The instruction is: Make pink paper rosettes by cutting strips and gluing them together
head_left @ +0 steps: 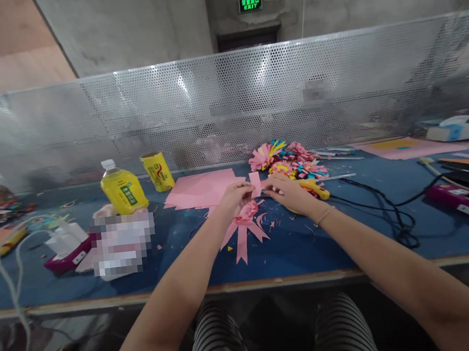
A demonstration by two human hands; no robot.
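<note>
Between my two hands a small pink paper strip (255, 184) stands raised above the table. My left hand (236, 195) is closed, pinching the strip's left side between thumb and fingers. From the right, my right hand (283, 189) pinches at the strip's other edge, its fingertips partly hidden. Just below my hands lies a pink paper flower (244, 213) with notched ribbon tails (242, 247) spreading toward me. A stack of pink paper sheets (202, 187) rests behind my left hand. The yellow glue gun (315, 188) lies beside my right hand, partly covered by it.
Finished paper flowers (287, 159) are piled behind my right hand. A yellow liquid bottle (123, 188) and a yellow can (157, 172) stand at left. Purple power strips (467, 201) lie at the sides, with a black cable (389, 209). A perforated metal screen (210, 105) bounds the back.
</note>
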